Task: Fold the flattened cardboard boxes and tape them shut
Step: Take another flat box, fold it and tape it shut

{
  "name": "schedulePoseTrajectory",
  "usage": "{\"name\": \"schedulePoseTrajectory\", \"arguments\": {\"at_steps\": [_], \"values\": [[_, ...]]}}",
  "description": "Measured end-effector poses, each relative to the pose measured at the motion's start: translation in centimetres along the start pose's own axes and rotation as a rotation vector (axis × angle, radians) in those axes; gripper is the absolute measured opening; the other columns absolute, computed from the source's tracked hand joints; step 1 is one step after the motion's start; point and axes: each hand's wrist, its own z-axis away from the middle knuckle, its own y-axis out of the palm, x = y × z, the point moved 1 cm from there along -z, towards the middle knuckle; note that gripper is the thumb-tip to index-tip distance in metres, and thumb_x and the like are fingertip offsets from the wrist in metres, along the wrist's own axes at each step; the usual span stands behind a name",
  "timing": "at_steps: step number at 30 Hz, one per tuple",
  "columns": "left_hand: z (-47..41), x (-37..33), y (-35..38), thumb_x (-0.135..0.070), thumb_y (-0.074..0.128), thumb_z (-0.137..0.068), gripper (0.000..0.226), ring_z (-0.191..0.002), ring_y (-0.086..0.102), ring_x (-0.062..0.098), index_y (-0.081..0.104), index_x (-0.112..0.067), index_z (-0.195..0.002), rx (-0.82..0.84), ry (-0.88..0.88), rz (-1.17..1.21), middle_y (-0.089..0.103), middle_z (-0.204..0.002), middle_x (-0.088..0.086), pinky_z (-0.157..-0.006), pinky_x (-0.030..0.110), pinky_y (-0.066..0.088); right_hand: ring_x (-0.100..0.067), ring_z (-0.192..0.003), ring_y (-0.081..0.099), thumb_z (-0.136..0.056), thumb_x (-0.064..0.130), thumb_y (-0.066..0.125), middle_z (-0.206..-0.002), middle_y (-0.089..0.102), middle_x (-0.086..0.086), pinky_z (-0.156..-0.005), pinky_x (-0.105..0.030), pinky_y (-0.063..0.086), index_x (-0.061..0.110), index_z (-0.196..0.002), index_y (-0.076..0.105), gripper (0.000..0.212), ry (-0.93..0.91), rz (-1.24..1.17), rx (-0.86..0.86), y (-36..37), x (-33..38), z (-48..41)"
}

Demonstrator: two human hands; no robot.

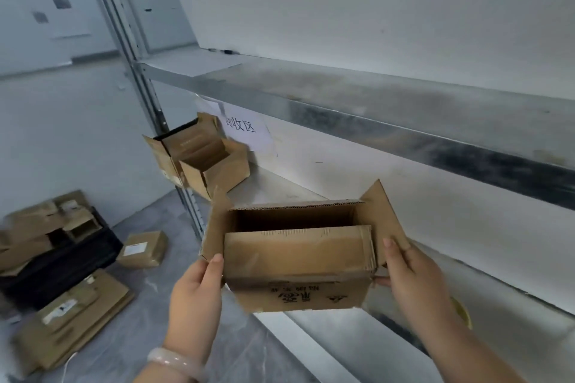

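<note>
I hold a brown cardboard box (295, 261) in the air in front of a metal shelf, its top open and its flaps standing up. My left hand (196, 292) grips the box's left side, thumb on the near face. My right hand (410, 277) grips the right side, thumb on the right flap. Black print shows upside down on the near face. A roll of tape (463, 314) peeks out behind my right wrist, mostly hidden.
Two opened boxes (205, 158) sit at the left end of the lower shelf (280, 186), under a paper label (245, 130). An upper shelf (373, 102) runs above. On the floor at left lie flattened cardboard (71, 320), a black crate (62, 261) and a small sealed box (143, 249).
</note>
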Motion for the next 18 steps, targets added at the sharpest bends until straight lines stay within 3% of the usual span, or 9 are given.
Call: {"name": "schedulePoseTrajectory", "arguments": {"at_steps": [2,4,7,10,13,18], "values": [[-2.8,0.1,-1.7,-0.061,0.054,-0.072,0.054,-0.09,0.064,0.035,0.064,-0.009,-0.085,-0.032,-0.003,0.004,0.066,-0.095,0.019,-0.091,0.054,0.049,-0.017,-0.076,0.07,-0.093,0.062,0.032,-0.083,0.07,0.001,-0.075,-0.042,0.056,0.027,-0.085,0.062,0.046,0.023,0.0,0.027,3.5,1.2,-2.0],[-5.4,0.0,-2.5,-0.064,0.054,-0.067,0.054,-0.092,0.063,0.036,0.063,-0.013,-0.082,-0.05,-0.029,0.016,0.066,-0.094,0.017,-0.091,0.054,0.048,-0.021,-0.078,0.07,-0.096,0.057,0.036,-0.084,0.071,0.0,-0.081,-0.047,0.055,0.024,-0.089,0.064,0.043,0.031,-0.009,0.038,6.4,2.2,-4.1],[-9.0,0.3,-3.2,-0.063,0.054,-0.07,0.049,-0.084,0.063,0.024,0.062,-0.016,-0.08,-0.03,-0.037,0.024,0.067,-0.086,0.012,-0.091,0.053,0.049,-0.023,-0.082,0.069,-0.097,0.057,0.038,-0.089,0.07,-0.001,-0.082,-0.048,0.055,0.024,-0.091,0.065,0.042,0.014,-0.011,0.045,9.8,4.0,-7.5],[-12.2,1.0,-3.5,-0.043,0.055,-0.091,0.018,-0.087,0.068,0.006,0.071,-0.037,-0.087,0.005,-0.031,0.035,0.073,-0.091,-0.009,-0.091,0.044,0.052,-0.018,-0.08,0.066,-0.098,0.053,0.039,-0.088,0.068,0.0,-0.071,-0.037,0.054,0.025,-0.085,0.062,0.038,-0.03,-0.016,0.036,12.7,5.6,-11.4],[-15.7,1.4,-3.2,-0.03,0.053,-0.097,0.022,-0.089,0.068,0.005,0.072,-0.041,-0.09,0.003,-0.024,0.056,0.074,-0.094,-0.011,-0.091,0.044,0.052,-0.015,-0.077,0.061,-0.099,0.052,0.037,-0.081,0.064,0.001,-0.061,-0.029,0.042,0.023,-0.082,0.059,0.04,-0.057,0.038,0.045,15.5,7.0,-15.6],[-20.2,1.4,-1.2,-0.023,0.053,-0.098,0.026,-0.098,0.068,0.009,0.069,-0.044,-0.096,-0.003,-0.055,0.097,0.073,-0.101,-0.011,-0.094,0.042,0.051,-0.021,-0.081,0.058,-0.102,0.048,0.037,-0.084,0.061,-0.002,-0.07,-0.034,0.043,0.017,-0.087,0.058,0.039,0.003,0.022,0.096,19.8,8.6,-22.9]]}}
